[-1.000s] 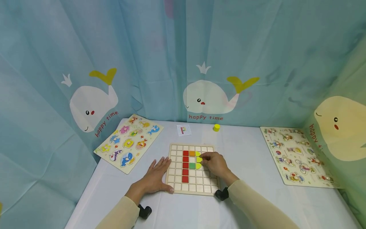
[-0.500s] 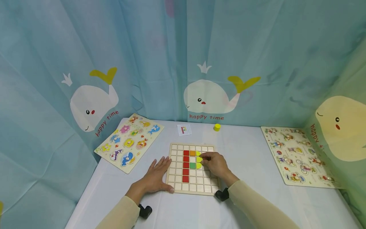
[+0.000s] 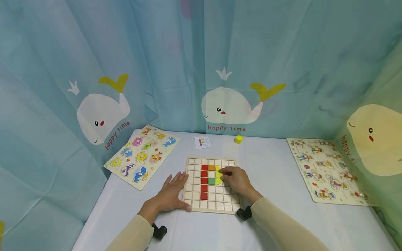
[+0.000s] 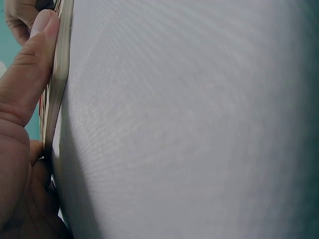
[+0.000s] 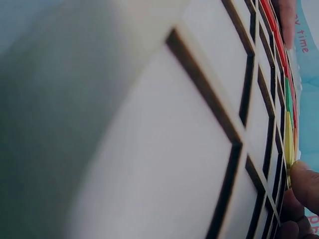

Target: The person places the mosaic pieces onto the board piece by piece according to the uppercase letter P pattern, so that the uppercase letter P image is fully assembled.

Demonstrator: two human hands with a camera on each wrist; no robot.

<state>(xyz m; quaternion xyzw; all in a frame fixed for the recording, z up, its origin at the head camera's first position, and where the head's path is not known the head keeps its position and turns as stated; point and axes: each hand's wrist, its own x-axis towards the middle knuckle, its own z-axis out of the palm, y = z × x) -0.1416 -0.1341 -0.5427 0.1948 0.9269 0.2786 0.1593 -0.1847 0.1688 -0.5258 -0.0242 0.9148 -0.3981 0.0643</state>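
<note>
On the table lies a square wooden grid board (image 3: 218, 207) with light cells. It bears a column of red square tiles (image 3: 204, 188), an orange tile (image 3: 211, 168), a green tile (image 3: 211, 181) and yellow round-edged tiles (image 3: 218, 182). My right hand (image 3: 237, 179) has thumb and forefinger pinched at the middle yellow tile (image 3: 218, 174), its other fingers curled under. From the right wrist, the thumb (image 5: 305, 181) shows right at the yellow edge. My left hand (image 3: 168, 195) is spread, fingertips along the board's left edge and thumb (image 4: 31, 74) on its near left corner.
Behind the board lie a small pattern card (image 3: 202, 142) and a yellow cylinder (image 3: 238, 139). A sea-animal puzzle board (image 3: 141, 167) lies at the left, another puzzle board with figures (image 3: 328, 170) at the right. A whale-print curtain (image 3: 176, 69) closes off the back and sides.
</note>
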